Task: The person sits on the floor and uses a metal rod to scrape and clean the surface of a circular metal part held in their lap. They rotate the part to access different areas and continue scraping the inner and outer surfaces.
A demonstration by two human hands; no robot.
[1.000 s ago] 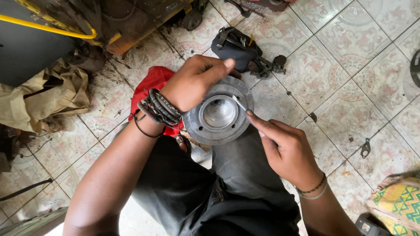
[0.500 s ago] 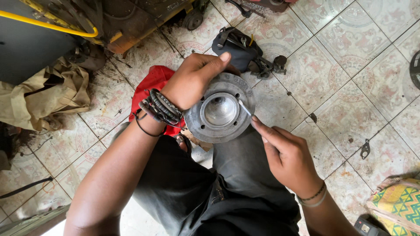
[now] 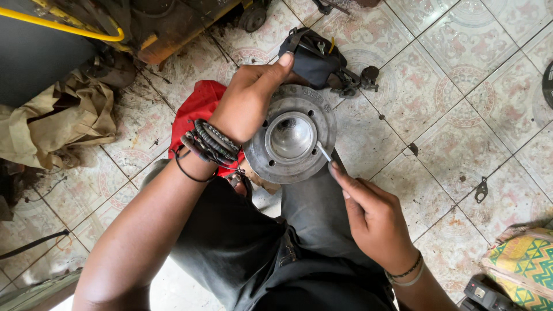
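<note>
My left hand (image 3: 247,101) grips the far left rim of a round grey metal cylinder head (image 3: 291,135) with a shiny domed hollow in its middle, held above my lap. Dark bracelets circle that wrist. My right hand (image 3: 368,210) pinches a small thin pale blade (image 3: 324,151) and presses its tip against the head's flat right face, near the rim. Both my legs in dark trousers lie under the part.
A red cloth (image 3: 199,112) lies on the patterned tile floor behind my left wrist. A dark tool pouch (image 3: 314,55) with small parts sits beyond the head. Tan rags (image 3: 57,121) and a yellow-framed machine (image 3: 86,29) fill the upper left. A small bracket (image 3: 481,190) lies at right.
The blade tip has slid down along the head's right face toward its lower rim. My left hand has shifted the head slightly up and its thumb has stretched further out.
</note>
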